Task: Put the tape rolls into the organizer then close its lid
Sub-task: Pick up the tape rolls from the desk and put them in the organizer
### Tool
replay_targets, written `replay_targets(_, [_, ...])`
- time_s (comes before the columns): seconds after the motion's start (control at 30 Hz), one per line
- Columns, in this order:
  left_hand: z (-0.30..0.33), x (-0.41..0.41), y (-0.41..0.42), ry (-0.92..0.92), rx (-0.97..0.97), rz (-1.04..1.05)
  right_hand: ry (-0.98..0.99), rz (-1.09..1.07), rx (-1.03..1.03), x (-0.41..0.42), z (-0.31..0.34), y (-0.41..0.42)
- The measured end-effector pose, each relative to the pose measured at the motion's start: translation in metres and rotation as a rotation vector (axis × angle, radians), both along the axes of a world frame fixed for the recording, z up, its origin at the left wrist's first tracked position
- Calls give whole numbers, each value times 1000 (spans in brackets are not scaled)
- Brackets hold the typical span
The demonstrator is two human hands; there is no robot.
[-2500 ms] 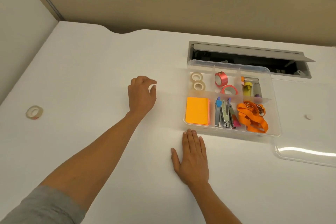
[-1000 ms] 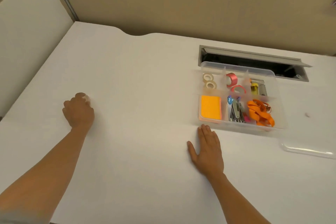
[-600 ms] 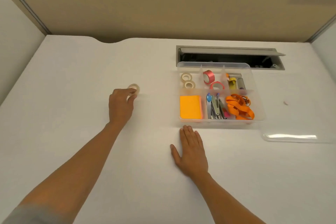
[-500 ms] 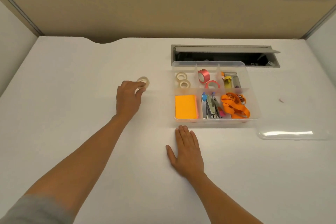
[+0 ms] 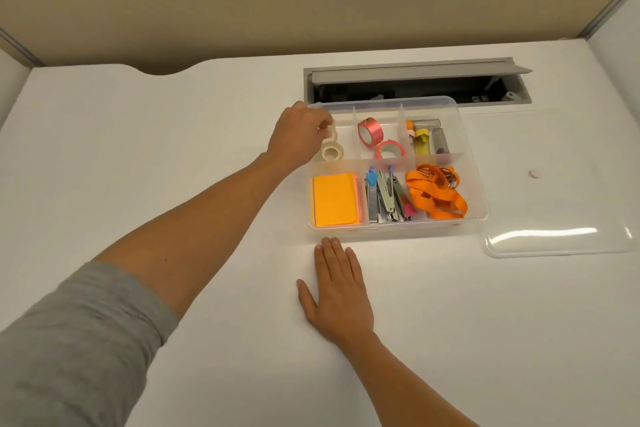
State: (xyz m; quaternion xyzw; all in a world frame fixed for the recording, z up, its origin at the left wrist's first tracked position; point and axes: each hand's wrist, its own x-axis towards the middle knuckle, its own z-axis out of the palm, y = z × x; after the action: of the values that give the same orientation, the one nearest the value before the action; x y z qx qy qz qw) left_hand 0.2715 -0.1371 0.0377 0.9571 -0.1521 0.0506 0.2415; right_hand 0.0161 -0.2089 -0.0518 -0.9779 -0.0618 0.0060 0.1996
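Left hand (image 5: 298, 139) over clear plastic organizer (image 5: 479, 184).

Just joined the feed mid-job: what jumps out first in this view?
The clear organizer sits open at the desk's centre-right, with bright orange sticky notes front-left and an orange strap front-right. The left hand reaches into its back-left compartment holding a whitish tape roll. The clear lid lies on the desk to the organizer's right.
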Motion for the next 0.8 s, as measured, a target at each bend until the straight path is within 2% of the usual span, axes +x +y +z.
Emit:
replay_targets(0.4, [-25, 18, -29, 45, 246, 111, 41, 12, -10, 1, 0, 0])
replay_targets(0.63, [-31, 29, -35, 122, 298, 137, 74, 19, -14, 1, 1, -1])
replay_targets(0.8, [-31, 35, -41, 110, 346, 169, 75, 26, -12, 1, 2, -1])
